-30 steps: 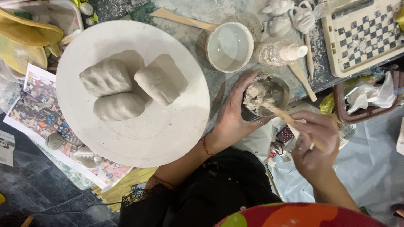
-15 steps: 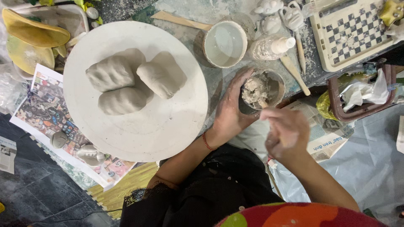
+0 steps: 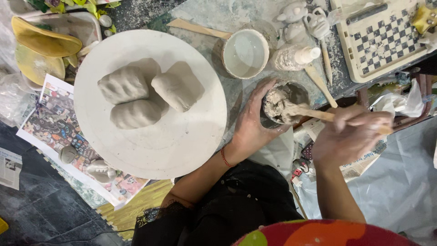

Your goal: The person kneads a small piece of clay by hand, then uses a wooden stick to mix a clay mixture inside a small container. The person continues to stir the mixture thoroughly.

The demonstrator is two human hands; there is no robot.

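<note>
Right hand [image 3: 353,136] is clenched on a pale wooden stick [image 3: 314,114], blurred from motion; the stick's far end is buried in grey clay paste inside a small dark round cup [image 3: 291,98]. Left hand [image 3: 252,120] wraps the cup's left wall, thumb near the rim, grasping it steady. Red cord on that wrist.

Cup sits on the cluttered tabletop between the 2 hands, just right of a large round white plaster bat [image 3: 150,146]. 3 grey ridged clay lumps [image 3: 136,98] lie on the bat, touching each other, well apart from the cup.

Risks, as I read it:
- Stick levers against the rim. If the left-hand grip slips on wet clay, the cup could tip toward the lap and dump paste on the black clothing.
- Paste can flick off the stick onto the printed papers [image 3: 359,166] under the right hand.
- White cylindrical ceramic cup of cloudy water [image 3: 246,53] stands just beyond the dark cup; a wide elbow swing or stick withdrawal could knock it onto the bat.
- Clay-smeared plastic squeeze bottle [image 3: 293,57] lies beside that cup and could roll.
- Farther back, a cream checkered tray [image 3: 364,68] overhangs the table edge; can't tell how stable.
</note>
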